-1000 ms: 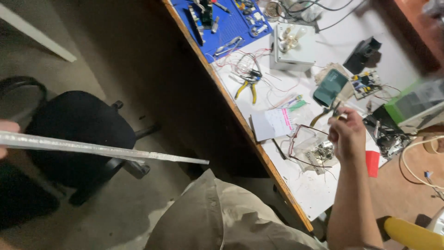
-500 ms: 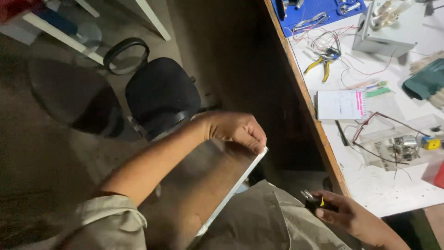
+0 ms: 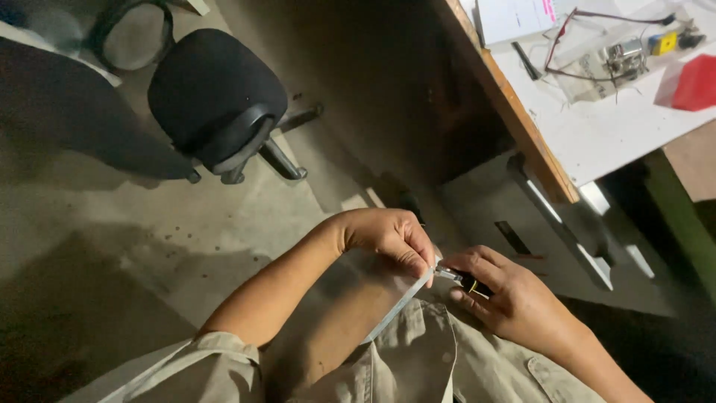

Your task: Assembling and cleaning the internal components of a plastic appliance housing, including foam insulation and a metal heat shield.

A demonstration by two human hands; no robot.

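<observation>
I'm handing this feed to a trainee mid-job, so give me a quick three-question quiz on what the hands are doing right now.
1. True or false: the left hand grips the top end of the pale strip.
2. What does the right hand hold? A) a red box B) a small dark-handled tool C) a sheet of paper
3. Fill in: the tool's metal tip meets the strip's ____ end.

Key: 1 true; 2 B; 3 top. The red box and paper lie on the white bench, away from both hands; a black chair stands on the floor.
</observation>
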